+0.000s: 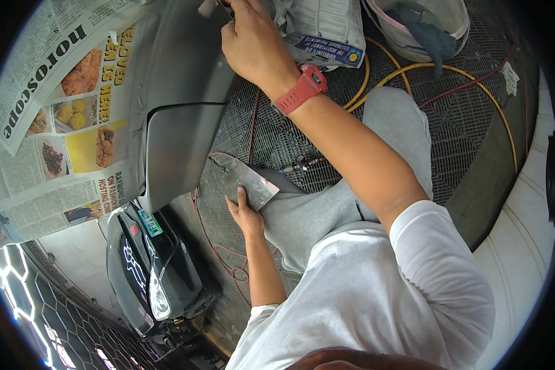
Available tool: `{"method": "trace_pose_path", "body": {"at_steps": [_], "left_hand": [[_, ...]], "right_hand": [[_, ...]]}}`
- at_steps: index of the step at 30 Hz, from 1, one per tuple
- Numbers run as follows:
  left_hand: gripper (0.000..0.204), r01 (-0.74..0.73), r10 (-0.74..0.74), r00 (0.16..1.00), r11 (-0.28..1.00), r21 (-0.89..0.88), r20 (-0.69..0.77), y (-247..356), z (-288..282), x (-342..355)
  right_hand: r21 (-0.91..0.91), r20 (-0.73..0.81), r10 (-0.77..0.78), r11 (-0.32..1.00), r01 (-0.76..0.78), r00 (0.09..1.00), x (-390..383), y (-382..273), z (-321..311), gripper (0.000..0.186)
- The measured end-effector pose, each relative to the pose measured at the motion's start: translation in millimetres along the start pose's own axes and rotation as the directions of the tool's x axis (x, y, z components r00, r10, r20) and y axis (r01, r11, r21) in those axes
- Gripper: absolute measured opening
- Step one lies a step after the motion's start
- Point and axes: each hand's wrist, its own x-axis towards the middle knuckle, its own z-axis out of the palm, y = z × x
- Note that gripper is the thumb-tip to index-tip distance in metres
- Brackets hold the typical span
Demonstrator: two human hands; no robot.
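Note:
My right hand (253, 44), with a red watch (302, 89) at the wrist, is at the far edge of a dark grey car body panel (188, 139). Its fingers are curled together, and the picture's top edge cuts off their tips. What they grip cannot be made out. A small pale patch or flat piece (208, 7) shows just left of them, against the panel. Low over my lap, my left hand (248, 217) holds a thin grey rectangular plate (245, 184), thumb on top. Pale smears mark the plate's face.
Newspaper (61, 142) masks the car at left; more printed paper (330, 28) lies ahead. A white bucket (391, 31) with a dark cloth (428, 40) stands at far right. Yellow hose (487, 92) and red hose (456, 92) cross the black grid mat. Another dark car (160, 265) is lower left.

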Motion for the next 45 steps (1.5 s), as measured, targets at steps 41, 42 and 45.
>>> {"method": "trace_pose_path", "body": {"at_steps": [41, 42, 45], "left_hand": [[0.038, 0.008, -0.007, 1.000, 1.000, 0.022, -0.024, -1, -4, -3], [0.038, 0.008, -0.007, 1.000, 1.000, 0.018, -0.025, -3, -5, -2], [0.038, 0.002, -0.001, 1.000, 1.000, 0.015, -0.021, -5, -8, 1]], "right_hand": [[0.009, 0.232, 0.223, 0.973, -0.231, 0.947, -21, 10, -20, 0.044], [0.000, 0.225, 0.213, 0.976, -0.219, 0.951, -20, 11, -19, 0.044], [-0.015, 0.208, 0.184, 0.983, -0.185, 0.961, -15, 8, -13, 0.045]]}}
